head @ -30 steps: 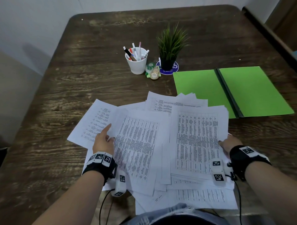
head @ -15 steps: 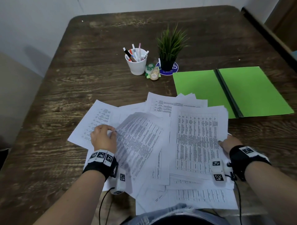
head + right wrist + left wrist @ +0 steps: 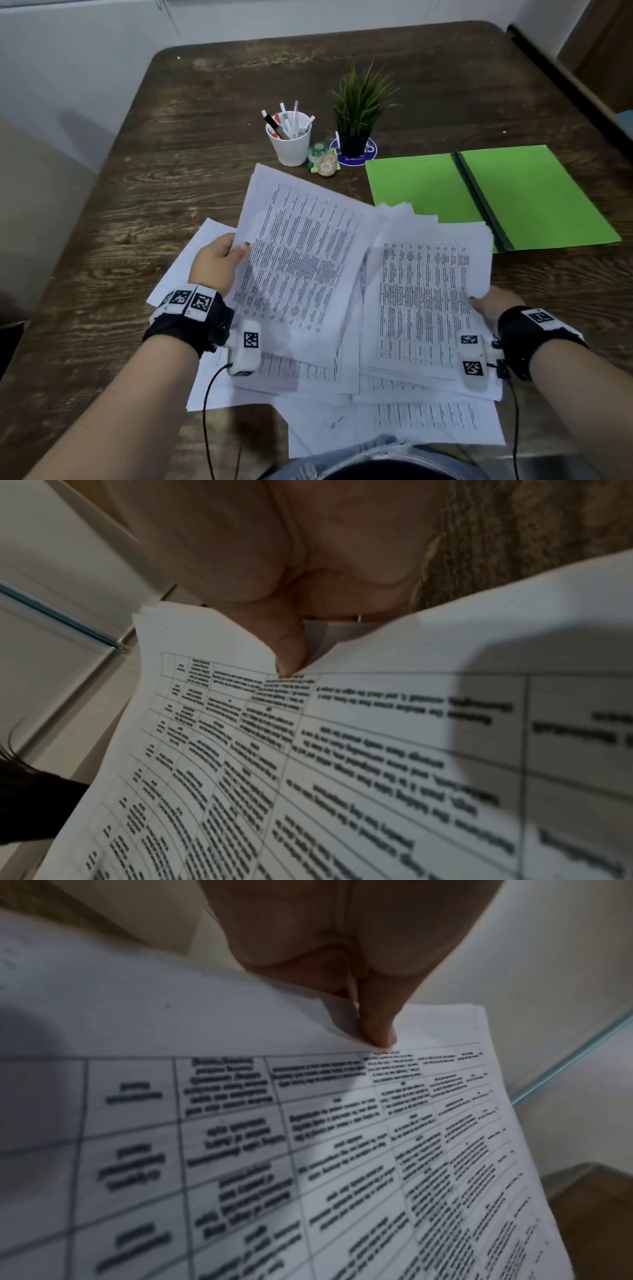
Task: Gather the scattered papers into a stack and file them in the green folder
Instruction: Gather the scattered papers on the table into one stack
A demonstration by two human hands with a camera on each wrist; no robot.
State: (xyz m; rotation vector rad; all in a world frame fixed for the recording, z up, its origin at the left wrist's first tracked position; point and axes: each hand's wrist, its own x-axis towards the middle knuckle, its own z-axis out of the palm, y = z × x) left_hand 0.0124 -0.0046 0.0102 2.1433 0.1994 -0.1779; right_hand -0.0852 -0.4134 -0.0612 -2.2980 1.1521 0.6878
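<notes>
The left hand (image 3: 215, 262) grips the left edge of a printed sheet (image 3: 301, 260), thumb on top, and holds it tilted up off the papers (image 3: 342, 383) that lie spread on the desk (image 3: 137, 192). In the left wrist view the thumb (image 3: 377, 1026) presses the sheet's margin just above its table of text. The right hand (image 3: 493, 306) pinches the right edge of a small stack (image 3: 424, 298), thumb on the top page; the right wrist view shows the thumb (image 3: 287, 647) dug into the stack's edge, with several page edges fanned beside it. More loose papers lie under and nearer than both hands. The green folder (image 3: 479, 198) lies open and flat beyond the right hand, touching the far corner of the stack. Beyond the left hand stand a pen cup (image 3: 291, 144) and a small plant (image 3: 359, 113).
</notes>
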